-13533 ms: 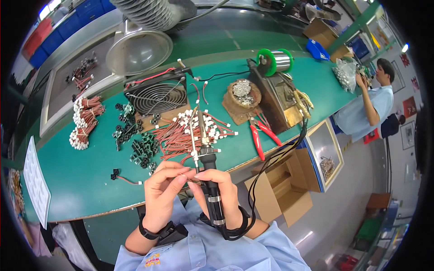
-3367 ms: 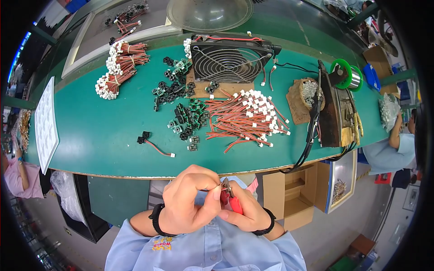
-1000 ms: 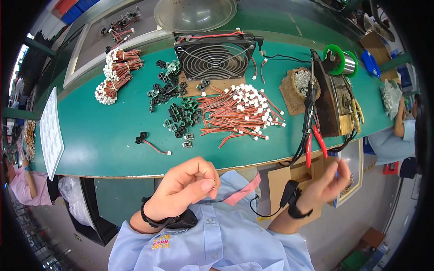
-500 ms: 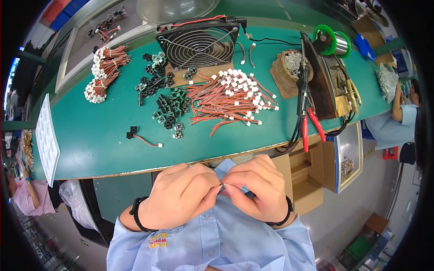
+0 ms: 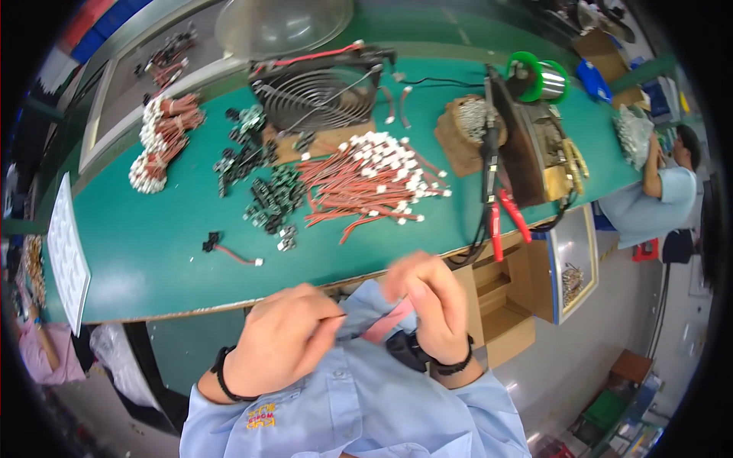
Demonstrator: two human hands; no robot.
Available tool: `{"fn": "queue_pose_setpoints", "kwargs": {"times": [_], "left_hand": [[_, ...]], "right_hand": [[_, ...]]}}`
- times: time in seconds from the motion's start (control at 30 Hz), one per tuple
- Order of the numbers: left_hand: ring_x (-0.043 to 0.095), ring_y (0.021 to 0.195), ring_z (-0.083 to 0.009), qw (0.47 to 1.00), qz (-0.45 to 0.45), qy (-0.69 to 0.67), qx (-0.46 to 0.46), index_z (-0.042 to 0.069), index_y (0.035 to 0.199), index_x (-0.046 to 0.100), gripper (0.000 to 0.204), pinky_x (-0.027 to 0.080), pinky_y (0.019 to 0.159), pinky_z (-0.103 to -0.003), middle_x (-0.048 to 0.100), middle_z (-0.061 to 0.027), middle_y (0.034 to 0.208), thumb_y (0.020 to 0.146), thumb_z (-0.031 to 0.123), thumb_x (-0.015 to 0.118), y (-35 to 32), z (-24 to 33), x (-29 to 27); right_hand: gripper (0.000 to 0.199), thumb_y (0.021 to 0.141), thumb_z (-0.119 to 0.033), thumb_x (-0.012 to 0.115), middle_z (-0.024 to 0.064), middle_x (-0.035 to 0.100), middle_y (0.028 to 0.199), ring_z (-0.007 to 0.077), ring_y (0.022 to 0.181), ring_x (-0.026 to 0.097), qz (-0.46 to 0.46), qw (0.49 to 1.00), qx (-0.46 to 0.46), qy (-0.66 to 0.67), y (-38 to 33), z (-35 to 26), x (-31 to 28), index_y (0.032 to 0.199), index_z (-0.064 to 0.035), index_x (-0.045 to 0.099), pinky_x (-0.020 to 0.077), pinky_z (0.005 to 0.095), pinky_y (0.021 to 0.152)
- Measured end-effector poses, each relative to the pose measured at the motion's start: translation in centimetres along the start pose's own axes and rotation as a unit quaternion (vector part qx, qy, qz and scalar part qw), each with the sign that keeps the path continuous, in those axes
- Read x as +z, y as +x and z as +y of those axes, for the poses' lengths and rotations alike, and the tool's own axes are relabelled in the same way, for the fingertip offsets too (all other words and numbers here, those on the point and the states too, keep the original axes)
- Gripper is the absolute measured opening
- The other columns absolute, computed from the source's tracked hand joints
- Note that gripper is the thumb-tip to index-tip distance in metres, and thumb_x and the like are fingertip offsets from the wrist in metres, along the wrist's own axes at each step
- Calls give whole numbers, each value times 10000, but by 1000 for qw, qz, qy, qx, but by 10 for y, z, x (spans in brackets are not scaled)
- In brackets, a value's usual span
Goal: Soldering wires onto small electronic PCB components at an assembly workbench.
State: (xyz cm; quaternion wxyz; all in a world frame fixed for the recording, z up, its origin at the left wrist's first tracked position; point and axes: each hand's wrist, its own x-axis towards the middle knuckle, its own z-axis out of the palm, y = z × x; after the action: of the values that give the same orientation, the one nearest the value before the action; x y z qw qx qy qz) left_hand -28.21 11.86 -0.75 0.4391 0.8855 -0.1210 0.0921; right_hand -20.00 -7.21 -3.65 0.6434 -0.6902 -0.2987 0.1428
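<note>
In front of my shirt, my left hand [image 5: 286,336] is closed, thumb and forefinger pinched at a tiny dark tip too small to name. My right hand [image 5: 429,305] is apart from it, raised by the bench edge, with bent fingers smeared by motion; whether it holds anything is unclear. On the green bench [image 5: 145,267] beyond lies a pile of red-and-black wires with white connectors [image 5: 359,183]. Left of the pile are small black-and-green parts [image 5: 275,195]. Nearer, a single black part [image 5: 212,242] has a short wire with a white plug on it.
A black fan [image 5: 317,95] stands behind the wires. Tied wire bundles [image 5: 164,126] lie at the left, near a white tray [image 5: 67,256]. To the right are a basket of metal bits [image 5: 475,120], red-handled pliers [image 5: 513,214] and a solder spool [image 5: 551,80]. A co-worker [image 5: 649,191] sits far right.
My hands have come apart from their shared pinch. The right one has risen up and to the right; the left has stayed low. The whole view has shifted slightly.
</note>
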Motion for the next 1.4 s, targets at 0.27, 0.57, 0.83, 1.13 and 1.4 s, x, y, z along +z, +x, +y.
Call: {"fn": "queue_pose_setpoints", "kwargs": {"times": [0.27,0.57,0.83,1.13,1.4], "left_hand": [[580,647,-184,990,93,-59,-86,-27,916,565,159,471,607,-284,612,-105,745,760,-60,572,-16,-7,-7],[623,731,-194,967,150,-161,-129,-40,936,552,152,483,724,-298,646,-133,785,788,-76,547,-37,-17,-1],[640,778,-204,944,196,-203,-170,-37,923,568,137,489,719,-288,643,-125,783,793,-78,547,-33,-22,0],[612,752,-176,951,205,-174,-153,-6,894,622,104,480,671,-287,648,-95,873,793,17,615,-34,-31,4],[580,744,-217,951,210,-220,-51,3,837,533,84,459,633,-318,523,-85,799,809,50,597,-16,-15,23]], "right_hand": [[405,888,-232,547,170,515,1144,177,790,557,267,670,88,687,48,38,-10,1183,0,397,477,282,705],[435,874,-294,577,164,555,1085,181,868,572,396,621,-2,676,63,65,-37,1162,-1,434,478,290,779],[398,904,-248,525,123,584,1044,168,871,576,429,815,-137,365,36,44,-41,1218,-10,466,452,276,803],[391,902,-194,506,156,548,1102,208,975,541,465,882,30,-64,15,46,-29,1233,11,465,408,320,877],[506,880,-232,585,215,536,1066,251,845,581,359,908,-198,-89,-12,13,-6,1261,13,358,479,310,721]]}}
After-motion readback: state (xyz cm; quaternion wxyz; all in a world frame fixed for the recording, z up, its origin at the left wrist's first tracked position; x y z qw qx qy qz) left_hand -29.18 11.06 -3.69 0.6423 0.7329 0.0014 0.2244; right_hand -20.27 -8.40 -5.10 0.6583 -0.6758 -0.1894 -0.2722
